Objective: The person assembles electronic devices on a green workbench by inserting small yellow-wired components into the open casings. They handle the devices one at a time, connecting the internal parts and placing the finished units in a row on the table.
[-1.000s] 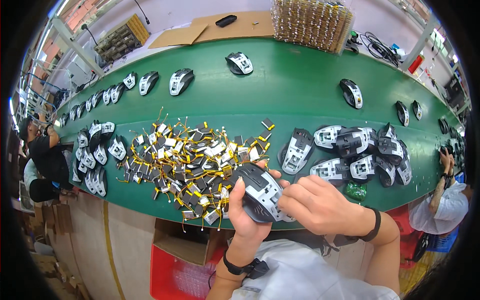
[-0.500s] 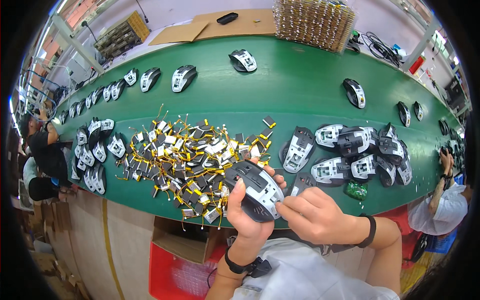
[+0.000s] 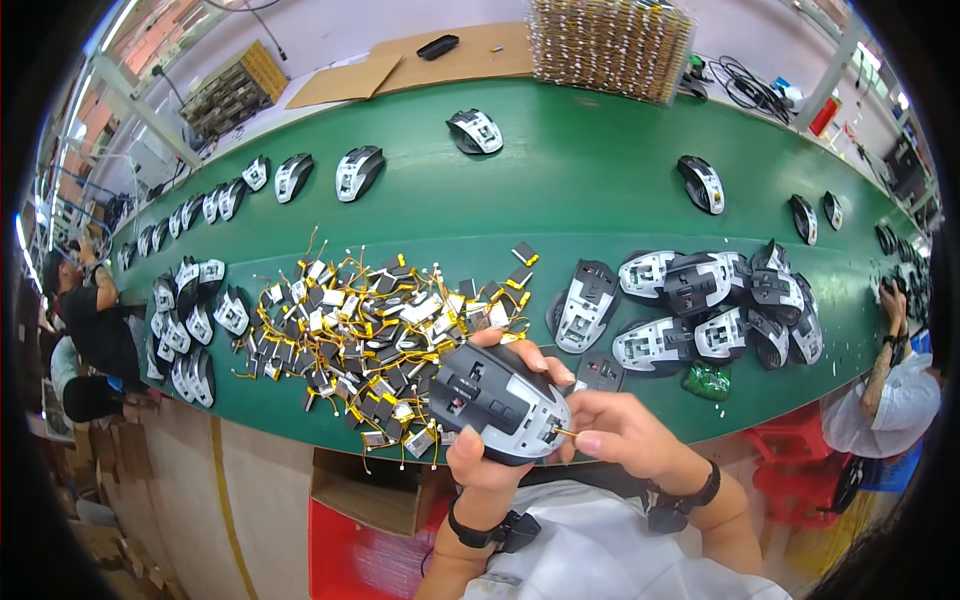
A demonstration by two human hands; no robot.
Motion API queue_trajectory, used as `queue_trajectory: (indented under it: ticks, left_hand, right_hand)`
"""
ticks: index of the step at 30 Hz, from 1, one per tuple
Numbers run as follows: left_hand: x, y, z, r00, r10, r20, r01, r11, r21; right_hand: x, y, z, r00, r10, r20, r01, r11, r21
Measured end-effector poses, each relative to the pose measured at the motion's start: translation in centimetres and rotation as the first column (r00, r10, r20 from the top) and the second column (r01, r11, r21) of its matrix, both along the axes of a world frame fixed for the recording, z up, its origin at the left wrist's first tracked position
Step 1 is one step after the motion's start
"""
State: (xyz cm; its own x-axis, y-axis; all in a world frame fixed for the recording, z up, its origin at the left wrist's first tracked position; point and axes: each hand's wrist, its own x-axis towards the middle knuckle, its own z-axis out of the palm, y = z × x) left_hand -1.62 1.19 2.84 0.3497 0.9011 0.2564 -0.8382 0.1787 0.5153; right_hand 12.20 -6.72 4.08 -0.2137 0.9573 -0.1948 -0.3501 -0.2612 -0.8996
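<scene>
My left hand (image 3: 490, 470) is wrapped round a black and silver computer mouse (image 3: 500, 405), its underside facing up with cut-outs showing. My right hand (image 3: 625, 435) pinches a thin gold-coloured piece (image 3: 565, 432) at the near right end of the mouse. This piece is too small to name, and its tip meets a slot there. Left of the mouse spreads a large heap of small flat batteries (image 3: 370, 330) with yellow leads. Just beyond my right hand lies a dark flat mouse part (image 3: 600, 372).
More mice (image 3: 670, 285) are piled at the right, near a green bundle (image 3: 708, 381). Another pile (image 3: 188, 310) stands at the left. Several mice line the green belt (image 3: 580, 150). Below the bench edge are a cardboard box (image 3: 365, 495) and red crates (image 3: 800, 460). Co-workers (image 3: 880, 400) sit at both sides.
My right hand has turned, and the gold-coloured piece now shows between its fingers. The mouse has turned slightly in my left hand and moved a little left.
</scene>
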Motion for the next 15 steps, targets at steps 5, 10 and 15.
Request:
queue_trajectory:
  ticks: [5,10,15]
  left_hand:
    - [-0.4,0.2,-0.2,0.989,0.068,-0.133,-0.062,0.997,0.051]
    - [-0.6,-0.4,0.1,0.989,0.032,-0.145,-0.027,0.999,0.033]
    - [-0.8,-0.8,0.6,0.988,0.011,-0.154,-0.013,1.0,-0.008]
  right_hand:
    - [-1.0,0.8,-0.7,0.994,0.057,-0.092,-0.069,0.989,-0.127]
    - [-0.8,0.7,0.2,0.998,0.064,-0.019,-0.066,0.99,-0.121]
    - [-1.0,0.4,0.5,0.998,0.045,-0.045,-0.05,0.992,-0.119]
